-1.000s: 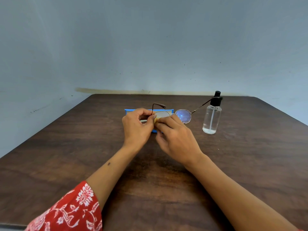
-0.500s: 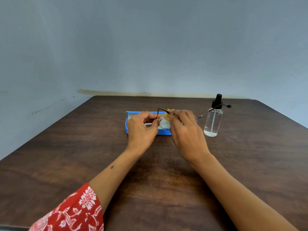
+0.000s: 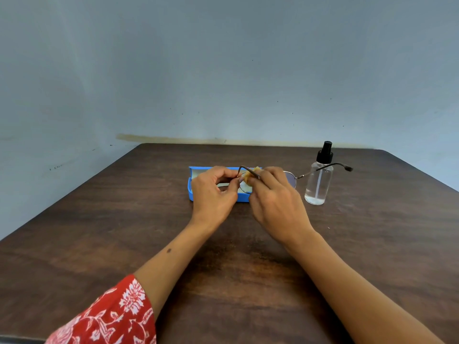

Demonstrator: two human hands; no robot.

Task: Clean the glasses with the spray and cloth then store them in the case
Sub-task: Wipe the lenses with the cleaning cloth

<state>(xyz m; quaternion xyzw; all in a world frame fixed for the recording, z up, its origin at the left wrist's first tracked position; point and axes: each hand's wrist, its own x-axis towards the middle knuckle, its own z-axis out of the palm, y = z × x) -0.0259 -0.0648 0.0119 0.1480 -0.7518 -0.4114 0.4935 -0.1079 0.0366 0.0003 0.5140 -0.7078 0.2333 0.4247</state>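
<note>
- A person's left hand [image 3: 213, 194] pinches the wire-rimmed glasses [image 3: 293, 178] at one lens edge, above a dark wooden table [image 3: 124, 232].
- The right hand [image 3: 275, 199] presses a yellow cloth [image 3: 249, 178] against that lens.
- An open blue case [image 3: 192, 192] lies behind the hands; the spray bottle [image 3: 319, 180] stands upright to its right.
- A scuffed, pale grey-blue wall [image 3: 223, 70] closes the room behind.
</note>
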